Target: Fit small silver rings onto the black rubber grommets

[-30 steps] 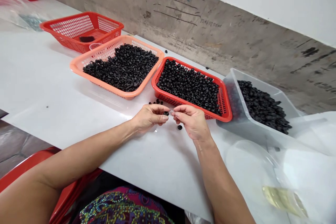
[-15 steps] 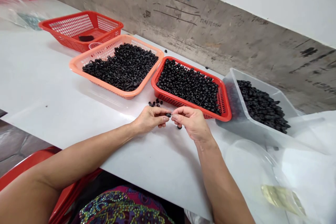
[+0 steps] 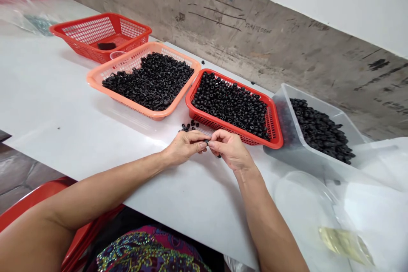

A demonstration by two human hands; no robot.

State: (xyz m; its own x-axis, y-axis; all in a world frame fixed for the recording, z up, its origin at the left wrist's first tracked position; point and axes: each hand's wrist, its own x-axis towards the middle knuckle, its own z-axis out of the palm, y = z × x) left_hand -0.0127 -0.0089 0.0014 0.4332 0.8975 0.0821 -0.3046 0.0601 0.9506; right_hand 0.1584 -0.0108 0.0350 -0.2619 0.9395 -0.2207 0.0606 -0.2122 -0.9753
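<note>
Left hand (LH) (image 3: pixel 186 148) and right hand (RH) (image 3: pixel 231 149) meet above the white surface (image 3: pixel 178 204), just on the near side of the red basket (image 3: pixel 274 125).

Ref. pos.: small black part (image 3: pixel 206 141) is btwn the two hands, at the R tip of the LH grip and the L tip of the RH grip. Neither hand is nearer; both touch it. Long axis: cannot tell, fingertips cover most of it.

Grip state: LH thumb & index clamped on the part. RH thumb & index together on its R end; whether a 2nd piece is inside the RH grip is hidden.

Adjacent: loose black pieces (image 3: pixel 188 126) lie on the surface just beyond LH.

Containers, L to R:
- Far red basket (image 3: pixel 76 47): one dark item (image 3: pixel 106 46).
- Orange basket (image 3: pixel 95 83): many sm. black pcs, heaped twd the far/R side.
- Red basket: black pcs w/ round openings, nearly full.
- Clear bin (image 3: pixel 306 159): black pcs, piled.
</note>
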